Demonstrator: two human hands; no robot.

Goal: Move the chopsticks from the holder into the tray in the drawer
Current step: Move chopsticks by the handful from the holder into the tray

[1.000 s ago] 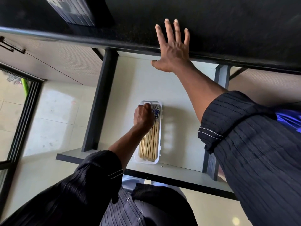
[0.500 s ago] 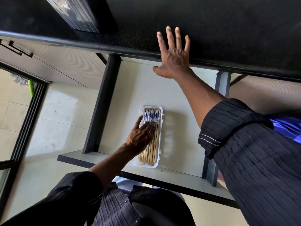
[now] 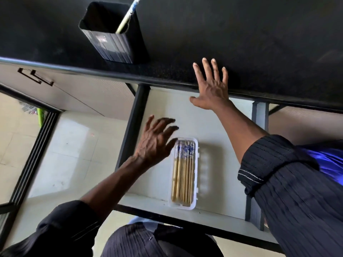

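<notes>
**Chopsticks in the tray, one left in the holder**

A black holder [image 3: 111, 36] stands on the black counter [image 3: 250, 34], near its front edge. One chopstick [image 3: 127, 14] with a blue and white top leans in it, its top end running out of view. Below the counter the drawer [image 3: 219, 130] is pulled out. A white tray [image 3: 182, 207] sits on its pale bottom, close to the front. A bunch of chopsticks [image 3: 182, 175] lies flat in the tray, side by side, with the blue and white ends pointing to the counter. To the left are a cabinet door with a dark handle [image 3: 35, 76] and a pale tiled floor [image 3: 74, 154].

The left hand [image 3: 156, 141] is in the air over the drawer, just left of the tray's far end. Its fingers are spread and a little bent, and it holds nothing. It looks blurry. The right hand [image 3: 211, 88] lies flat on the counter's front edge with its fingers straight and spread, and its thumb hangs over the drawer. It grips nothing. Both arms wear dark sleeves pushed up.
</notes>
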